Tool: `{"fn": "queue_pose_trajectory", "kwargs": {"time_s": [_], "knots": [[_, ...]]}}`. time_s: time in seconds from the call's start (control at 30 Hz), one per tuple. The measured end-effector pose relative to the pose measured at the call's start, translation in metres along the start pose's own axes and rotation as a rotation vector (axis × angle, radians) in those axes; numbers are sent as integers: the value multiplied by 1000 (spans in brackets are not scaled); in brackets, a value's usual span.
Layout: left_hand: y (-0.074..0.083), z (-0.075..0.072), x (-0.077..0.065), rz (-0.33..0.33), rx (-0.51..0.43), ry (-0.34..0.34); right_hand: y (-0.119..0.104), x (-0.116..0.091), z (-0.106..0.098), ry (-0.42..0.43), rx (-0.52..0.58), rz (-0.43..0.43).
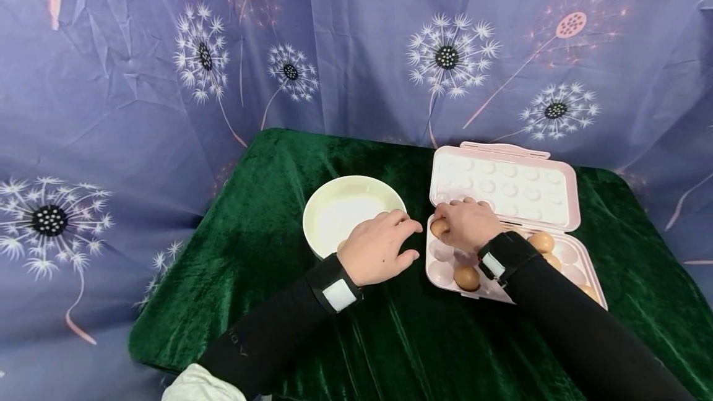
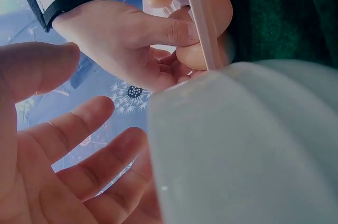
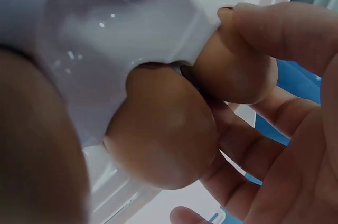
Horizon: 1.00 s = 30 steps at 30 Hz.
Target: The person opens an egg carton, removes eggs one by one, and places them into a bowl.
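My right hand [image 1: 472, 226] pinches a brown egg [image 1: 439, 228] at the far left corner of a pink egg box [image 1: 440, 272]. In the right wrist view, thumb and fingers are on either side of that egg [image 3: 235, 68], and a second egg [image 3: 163, 129] sits in the cup beside it. My left hand [image 1: 377, 249] hovers over the right rim of a cream bowl [image 1: 312, 218], its fingers loosely spread and nothing between them. Behind this hand, an egg [image 1: 341, 244] shows partly inside the bowl. The left wrist view has the bowl's outer wall [image 2: 227, 145] close by.
The egg box's lid [image 1: 504, 184] lies folded back behind it. More eggs sit in the box: one at the front left [image 1: 466, 277] and several toward the right, one of them at the back [image 1: 541, 242]. Dark green velvet cloth [image 1: 256, 221] covers the table; a patterned curtain [image 1: 373, 48] hangs behind.
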<state>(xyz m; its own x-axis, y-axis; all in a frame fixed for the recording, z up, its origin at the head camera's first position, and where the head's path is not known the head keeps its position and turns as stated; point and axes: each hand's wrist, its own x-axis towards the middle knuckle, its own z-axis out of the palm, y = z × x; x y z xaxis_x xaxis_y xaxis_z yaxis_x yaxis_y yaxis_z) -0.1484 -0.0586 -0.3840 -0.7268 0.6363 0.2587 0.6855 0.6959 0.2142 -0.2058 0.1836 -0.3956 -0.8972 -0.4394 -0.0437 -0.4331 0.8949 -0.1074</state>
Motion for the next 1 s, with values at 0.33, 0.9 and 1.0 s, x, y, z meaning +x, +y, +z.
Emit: {"fn": "queue_pose_trajectory", "kwargs": {"time_s": [0.33,0.9,1.0], "knots": [[-2,2,0,0,9,5,5,-3,6,63,-17,-21],[-4,-2,1,-34,-9,9,2,-8,-12,99,139,-35],[-3,-3,2,-33,-11,18,-3,-9,-18,92,252,-59]]}}
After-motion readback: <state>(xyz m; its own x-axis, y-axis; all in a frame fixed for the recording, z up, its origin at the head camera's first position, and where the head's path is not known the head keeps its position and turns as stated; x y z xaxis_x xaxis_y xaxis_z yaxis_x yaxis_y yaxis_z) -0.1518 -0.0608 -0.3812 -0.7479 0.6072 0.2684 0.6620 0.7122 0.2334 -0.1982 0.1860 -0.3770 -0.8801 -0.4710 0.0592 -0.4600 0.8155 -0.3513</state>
